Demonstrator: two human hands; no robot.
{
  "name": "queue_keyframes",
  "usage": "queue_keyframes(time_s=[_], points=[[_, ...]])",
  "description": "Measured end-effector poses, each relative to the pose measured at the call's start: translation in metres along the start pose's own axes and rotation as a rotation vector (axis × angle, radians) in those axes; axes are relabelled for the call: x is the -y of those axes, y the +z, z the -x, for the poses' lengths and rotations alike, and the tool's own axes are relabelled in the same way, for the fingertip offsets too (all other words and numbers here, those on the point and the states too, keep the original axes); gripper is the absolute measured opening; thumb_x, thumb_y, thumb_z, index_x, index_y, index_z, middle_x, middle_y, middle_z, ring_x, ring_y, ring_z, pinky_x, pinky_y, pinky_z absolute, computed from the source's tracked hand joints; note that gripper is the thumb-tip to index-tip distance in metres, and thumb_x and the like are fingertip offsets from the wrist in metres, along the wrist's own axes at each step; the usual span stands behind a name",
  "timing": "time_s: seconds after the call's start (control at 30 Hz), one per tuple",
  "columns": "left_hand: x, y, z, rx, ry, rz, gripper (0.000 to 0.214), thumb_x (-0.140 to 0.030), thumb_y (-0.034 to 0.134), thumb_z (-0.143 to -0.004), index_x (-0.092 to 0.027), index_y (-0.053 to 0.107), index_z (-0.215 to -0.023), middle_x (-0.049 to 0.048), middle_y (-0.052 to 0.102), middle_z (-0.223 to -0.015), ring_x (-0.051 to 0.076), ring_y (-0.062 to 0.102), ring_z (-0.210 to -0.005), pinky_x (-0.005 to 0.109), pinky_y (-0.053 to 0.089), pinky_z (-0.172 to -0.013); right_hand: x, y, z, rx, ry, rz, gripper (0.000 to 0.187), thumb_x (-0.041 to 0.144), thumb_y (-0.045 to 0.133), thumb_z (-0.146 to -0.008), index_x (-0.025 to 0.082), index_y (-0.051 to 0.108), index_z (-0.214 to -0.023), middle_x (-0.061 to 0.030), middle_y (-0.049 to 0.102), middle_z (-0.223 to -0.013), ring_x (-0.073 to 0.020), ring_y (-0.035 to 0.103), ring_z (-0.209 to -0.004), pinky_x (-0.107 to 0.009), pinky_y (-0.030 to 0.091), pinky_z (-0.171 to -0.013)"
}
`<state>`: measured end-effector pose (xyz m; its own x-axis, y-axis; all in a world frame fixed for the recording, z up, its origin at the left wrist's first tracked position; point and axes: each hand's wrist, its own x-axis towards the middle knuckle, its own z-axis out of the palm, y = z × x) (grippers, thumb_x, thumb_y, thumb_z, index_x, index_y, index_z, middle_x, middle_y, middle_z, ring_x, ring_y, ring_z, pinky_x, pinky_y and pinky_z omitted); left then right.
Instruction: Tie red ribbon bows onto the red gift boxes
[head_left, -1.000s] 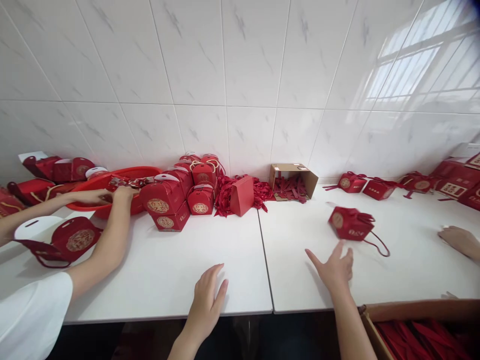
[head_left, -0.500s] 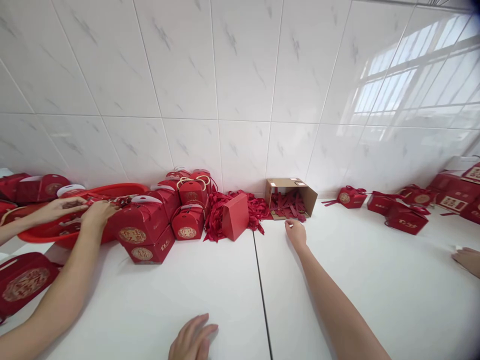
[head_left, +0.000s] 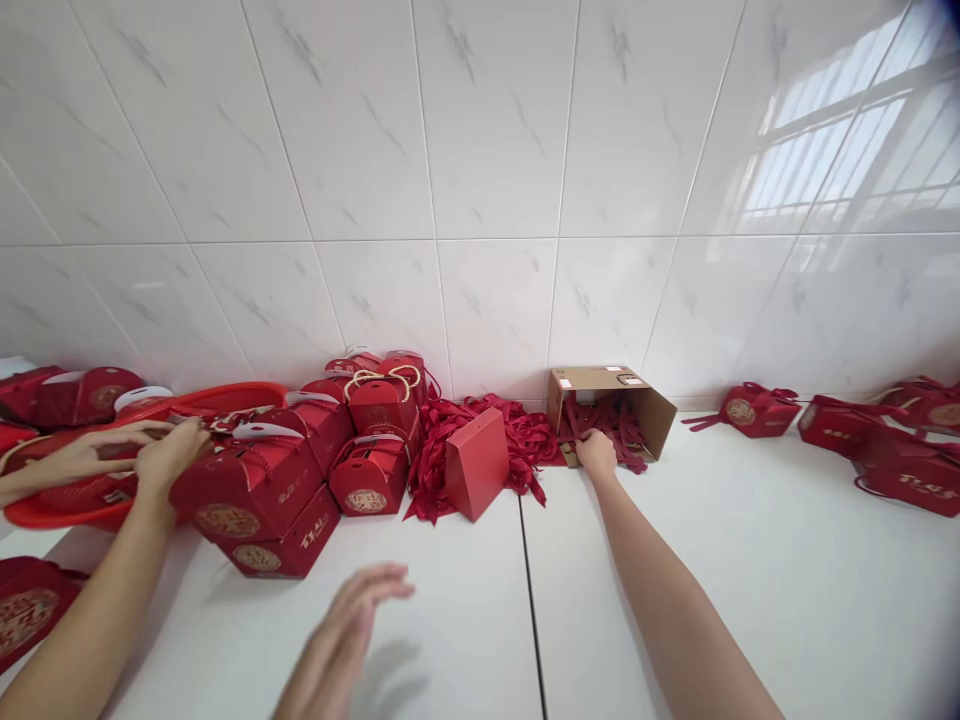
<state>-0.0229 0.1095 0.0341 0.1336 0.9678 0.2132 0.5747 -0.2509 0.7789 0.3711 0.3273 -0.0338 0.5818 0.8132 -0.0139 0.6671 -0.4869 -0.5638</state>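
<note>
Right hand [head_left: 598, 456] is at the mouth of a cardboard box [head_left: 661, 428], right of centre in the frame, with its fingers against dark red ribbons [head_left: 624, 425]; whether it grips any cannot be told. Left hand [head_left: 349, 630], at lower centre-left, is open, blurred and holding nothing, its shadow falling on the table beside it.

The cardboard box lies on its side, opening toward the viewer, with the ribbons spilling slightly over its lower edge. Immediately left of it is a heap of brighter red ribbons [head_left: 429, 465], with a plain red carton [head_left: 478, 465] standing in front. Further left, patterned red gift boxes [head_left: 259, 500] are stacked two high, and beyond them is an orange-red basin [head_left: 45, 518], over which another person's arms [head_left: 120, 590] extend. At the right edge, ribbon-tied red boxes [head_left: 761, 412] form a loose group.

Work surface: a white table [head_left: 442, 610], smooth, divided by a dark seam [head_left: 533, 620] running from the centre to the bottom edge. Room: the wall [head_left: 495, 130] behind is clad in glossy white tiles with grey veining and straight joints. A barred window's reflection [head_left: 825, 140] shows at upper right.
</note>
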Motion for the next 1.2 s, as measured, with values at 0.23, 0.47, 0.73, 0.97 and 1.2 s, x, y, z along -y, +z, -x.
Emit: queue_keyframes(time_s=[0.23, 0.47, 0.73, 0.97, 1.2], points=[[-0.115, -0.055, -0.051, -0.287, 0.385, 0.132, 0.03, -0.04, 0.039, -0.092, -0.025, 0.062, -0.104, 0.0013, 0.056, -0.124, 0.021, 0.045, -0.122, 0.034, 0.038, -0.106, 0.003, -0.009, -0.003, 0.054, 0.021, 0.048, 0.032, 0.032, 0.054, -0.09, 0.016, 0.054, -0.117, -0.0086, 0.057, -0.117, -0.0199, 0.059, -0.099, -0.04, 0.051, -0.083], [-0.1, -0.048, -0.061, -0.083, 0.364, 0.364, 0.029, -0.044, 0.045, -0.089, -0.022, 0.062, -0.1, 0.0083, 0.056, -0.122, 0.027, 0.047, -0.121, 0.039, 0.043, -0.099, 0.012, 0.002, 0.014, -0.005, -0.039, 0.036, 0.034, 0.032, 0.055, -0.089, 0.016, 0.053, -0.118, -0.0089, 0.056, -0.119, -0.0209, 0.058, -0.101, -0.042, 0.05, -0.084], [-0.115, -0.039, -0.059, 0.213, 0.433, 0.341, 0.023, -0.042, 0.046, -0.09, -0.024, 0.06, -0.096, 0.0082, 0.054, -0.12, 0.024, 0.047, -0.116, 0.035, 0.039, -0.097, 0.001, -0.007, 0.052, -0.04, -0.148, -0.163, 0.032, 0.032, 0.055, -0.089, 0.016, 0.054, -0.117, -0.0085, 0.057, -0.117, -0.0201, 0.059, -0.099, -0.04, 0.051, -0.082], [-0.118, -0.023, -0.059, 0.173, 0.416, 0.318, 0.015, -0.037, 0.053, -0.087, -0.023, 0.059, -0.089, 0.0057, 0.058, -0.11, 0.017, 0.055, -0.093, 0.027, 0.045, -0.076, 0.026, -0.068, 0.115, -0.225, -0.411, -0.414, 0.021, 0.021, 0.052, -0.087, 0.012, 0.068, -0.096, -0.0131, 0.06, -0.108, -0.0196, 0.064, -0.09, -0.034, 0.053, -0.082], [-0.124, -0.012, -0.056, -0.058, 0.408, 0.405, 0.016, -0.027, 0.058, -0.086, -0.024, 0.058, -0.101, 0.0004, 0.06, -0.086, 0.013, 0.057, -0.079, 0.025, 0.047, -0.072, 0.056, -0.148, 0.23, -0.069, -1.327, -0.643, 0.028, 0.005, 0.053, -0.084, 0.025, 0.07, -0.094, -0.0021, 0.061, -0.084, -0.0112, 0.061, -0.075, -0.024, 0.051, -0.062]])
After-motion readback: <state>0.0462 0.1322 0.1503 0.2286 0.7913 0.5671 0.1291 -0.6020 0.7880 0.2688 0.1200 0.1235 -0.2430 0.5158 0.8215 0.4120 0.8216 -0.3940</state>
